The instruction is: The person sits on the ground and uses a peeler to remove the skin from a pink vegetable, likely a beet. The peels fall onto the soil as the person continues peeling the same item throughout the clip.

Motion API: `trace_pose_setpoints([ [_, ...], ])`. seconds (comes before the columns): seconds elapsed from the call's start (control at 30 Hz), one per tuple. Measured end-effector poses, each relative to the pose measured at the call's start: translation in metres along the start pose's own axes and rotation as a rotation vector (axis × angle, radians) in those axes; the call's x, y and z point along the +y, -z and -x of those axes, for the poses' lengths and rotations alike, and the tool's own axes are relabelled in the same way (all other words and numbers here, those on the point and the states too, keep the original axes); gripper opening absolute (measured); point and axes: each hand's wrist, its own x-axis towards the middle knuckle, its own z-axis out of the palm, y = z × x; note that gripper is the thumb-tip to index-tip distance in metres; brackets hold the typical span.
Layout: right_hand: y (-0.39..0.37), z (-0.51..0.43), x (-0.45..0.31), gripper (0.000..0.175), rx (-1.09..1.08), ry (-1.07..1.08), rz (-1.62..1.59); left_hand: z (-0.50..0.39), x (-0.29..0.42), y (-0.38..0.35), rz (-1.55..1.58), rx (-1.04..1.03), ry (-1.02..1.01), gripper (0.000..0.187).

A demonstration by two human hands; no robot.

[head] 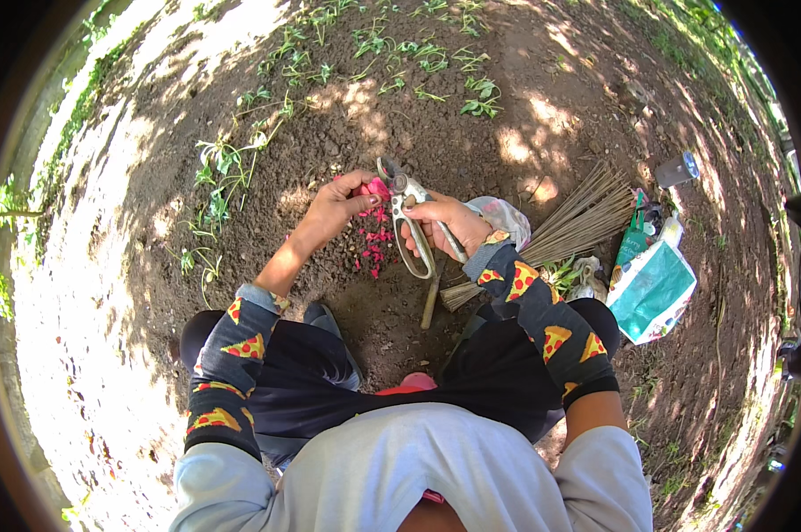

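Observation:
My left hand [337, 206] pinches a bright pink-red piece [375, 189], perhaps petals or plastic, beside the blades of the pruning shears. My right hand [443, 223] grips the handles of the metal pruning shears [400, 209], whose blades point up and left at the pink-red piece. Small pink-red scraps [376, 249] lie scattered on the dark soil just below. A tool with a wooden handle [430, 302] lies on the ground under the shears, its upper end partly hidden.
To the right lie a bundle of thin sticks [583, 213], a clear plastic bag [503, 216], a teal and white bag [656, 289] and a grey tumbler [676, 169]. Wilted green seedlings [224, 166] stand in the soil ahead and left. A shoe [327, 322] is near the left knee.

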Motion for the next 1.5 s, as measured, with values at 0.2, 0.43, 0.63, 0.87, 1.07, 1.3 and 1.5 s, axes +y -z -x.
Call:
trace_pose_setpoints([
  [0.2, -0.004, 0.002, 0.006, 0.072, 0.184, 0.282, 0.881, -0.004, 0.002, 0.001, 0.088, 0.051, 0.078, 0.017],
  [0.43, 0.002, 0.007, -0.001, 0.081, 0.208, 0.38, 1.291, -0.003, 0.001, 0.007, 0.1, 0.075, 0.093, 0.013],
  [0.63, 0.001, 0.008, -0.005, 0.083, 0.223, 0.364, 1.337, -0.001, 0.005, 0.006, -0.023, 0.099, 0.051, 0.015],
  [0.87, -0.003, 0.012, -0.006, 0.08, 0.217, 0.327, 1.414, -0.002, 0.003, 0.003, -0.013, 0.102, 0.081, 0.018],
  [1.07, -0.005, 0.01, 0.002, 0.069, 0.26, 0.45, 1.332, -0.001, -0.002, 0.003, -0.151, 0.092, 0.073, 0.014],
  [1.3, -0.004, 0.01, -0.002, 0.063, 0.246, 0.297, 1.049, 0.002, 0.017, 0.0, 0.107, 0.15, 0.182, 0.019],
  [1.5, 0.001, 0.006, 0.003, 0.068, 0.242, 0.39, 0.97, 0.0, 0.027, 0.01, 0.123, 0.032, 0.17, 0.019],
])
